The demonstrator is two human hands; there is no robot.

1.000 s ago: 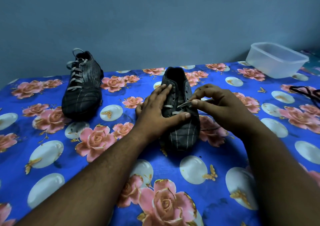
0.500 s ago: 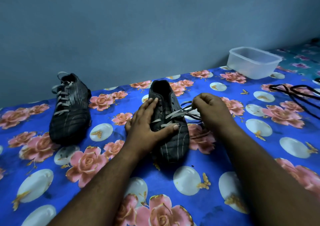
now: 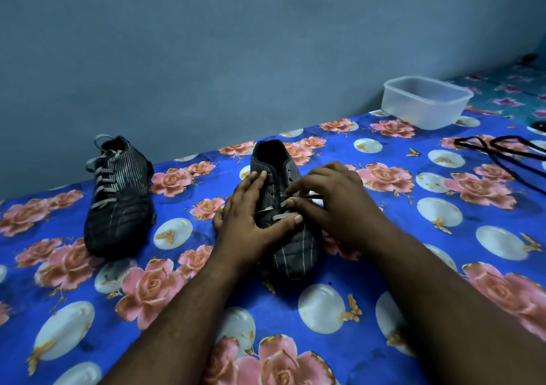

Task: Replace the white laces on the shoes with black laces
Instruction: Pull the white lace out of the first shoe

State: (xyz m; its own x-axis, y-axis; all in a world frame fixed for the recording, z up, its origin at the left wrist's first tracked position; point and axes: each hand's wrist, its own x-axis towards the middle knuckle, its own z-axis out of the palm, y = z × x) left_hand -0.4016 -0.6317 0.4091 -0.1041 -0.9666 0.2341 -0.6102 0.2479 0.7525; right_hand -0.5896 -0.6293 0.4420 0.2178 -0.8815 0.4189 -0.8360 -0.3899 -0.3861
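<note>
step: unlacing center shoe [image 3: 283, 228], white lace [image 3: 282, 215] partly out.
L hand [image 3: 248, 219]: flat, steadying shoe.
R hand [image 3: 328, 204]: I pinch lace.
next: pull thru eyelet, w/ steady tension.

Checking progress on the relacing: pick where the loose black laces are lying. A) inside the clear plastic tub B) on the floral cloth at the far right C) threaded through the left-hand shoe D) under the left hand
B: the loose black laces lie on the blue floral cloth at the far right, outside the clear plastic rectangular tub.
</note>
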